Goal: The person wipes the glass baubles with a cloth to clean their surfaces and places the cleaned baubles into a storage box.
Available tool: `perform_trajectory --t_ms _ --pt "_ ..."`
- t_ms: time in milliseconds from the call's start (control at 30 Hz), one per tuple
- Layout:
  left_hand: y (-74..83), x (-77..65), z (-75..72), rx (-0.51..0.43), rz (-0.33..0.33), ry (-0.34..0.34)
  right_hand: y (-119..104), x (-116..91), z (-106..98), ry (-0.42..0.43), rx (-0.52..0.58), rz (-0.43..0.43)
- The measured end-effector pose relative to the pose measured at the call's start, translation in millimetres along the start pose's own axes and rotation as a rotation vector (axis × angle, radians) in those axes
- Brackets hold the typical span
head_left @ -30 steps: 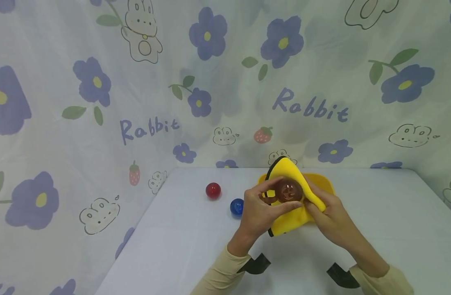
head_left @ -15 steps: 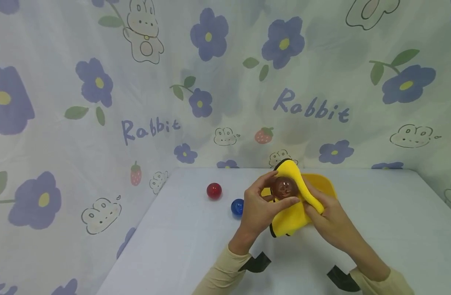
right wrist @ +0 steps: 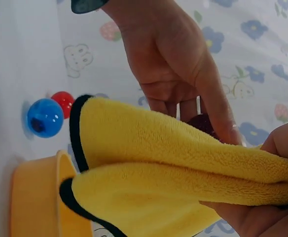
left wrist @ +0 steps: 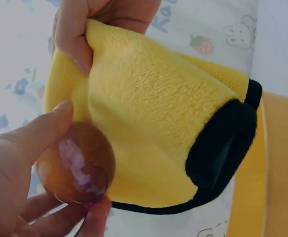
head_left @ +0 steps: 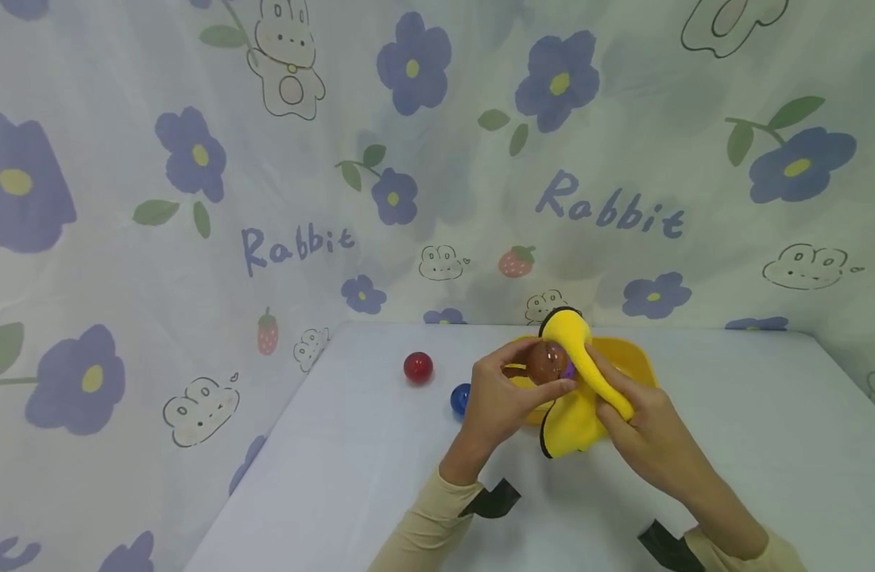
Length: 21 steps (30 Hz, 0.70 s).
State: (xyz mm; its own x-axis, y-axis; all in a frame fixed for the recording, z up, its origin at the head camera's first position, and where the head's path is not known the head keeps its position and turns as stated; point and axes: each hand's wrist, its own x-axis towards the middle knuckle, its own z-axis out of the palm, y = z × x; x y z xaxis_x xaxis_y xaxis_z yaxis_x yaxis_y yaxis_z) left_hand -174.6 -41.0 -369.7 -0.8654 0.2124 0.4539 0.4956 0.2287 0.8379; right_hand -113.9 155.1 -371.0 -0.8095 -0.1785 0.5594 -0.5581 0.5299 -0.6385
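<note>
A see-through ball point(left wrist: 77, 163), brownish against the cloth with a purple patch, is pinched between the thumb and fingers of my left hand point(head_left: 496, 397). My right hand point(head_left: 648, 421) grips a folded yellow towel point(left wrist: 149, 108) with black edging. The towel lies right against the ball's right side in the head view and hangs down below it. In the right wrist view the towel hides most of the ball, and the left thumb shows just beyond the cloth.
Behind the hands stands a yellow bin point(head_left: 626, 357) on the white table point(head_left: 337, 477). To its left lie a red ball point(head_left: 419, 368) and a blue ball point(right wrist: 45, 118), the blue one partly behind the left hand in the head view. A printed curtain point(head_left: 466, 159) hangs behind.
The ball has shifted slightly left out of the towel, and a purple part of it now shows. The towel has folded narrower and moved a little right. Both hands keep their holds.
</note>
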Motion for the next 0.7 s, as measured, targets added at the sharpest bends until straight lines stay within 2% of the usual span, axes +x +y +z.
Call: perform_trajectory --t_ms 300,567,700 --pt "-2.1 -2.0 -0.1 -0.047 -0.050 -0.073 -1.8 -0.4 0.5 0.041 -0.042 -0.056" --pt "1.6 -4.7 0.0 -0.053 -0.021 -0.148 5.5 1.5 1.0 0.058 -0.090 -0.174" --pt "5.3 -6.7 1.0 -0.045 -0.027 -0.168 9.4 1.9 0.3 0.068 -0.090 -0.227"
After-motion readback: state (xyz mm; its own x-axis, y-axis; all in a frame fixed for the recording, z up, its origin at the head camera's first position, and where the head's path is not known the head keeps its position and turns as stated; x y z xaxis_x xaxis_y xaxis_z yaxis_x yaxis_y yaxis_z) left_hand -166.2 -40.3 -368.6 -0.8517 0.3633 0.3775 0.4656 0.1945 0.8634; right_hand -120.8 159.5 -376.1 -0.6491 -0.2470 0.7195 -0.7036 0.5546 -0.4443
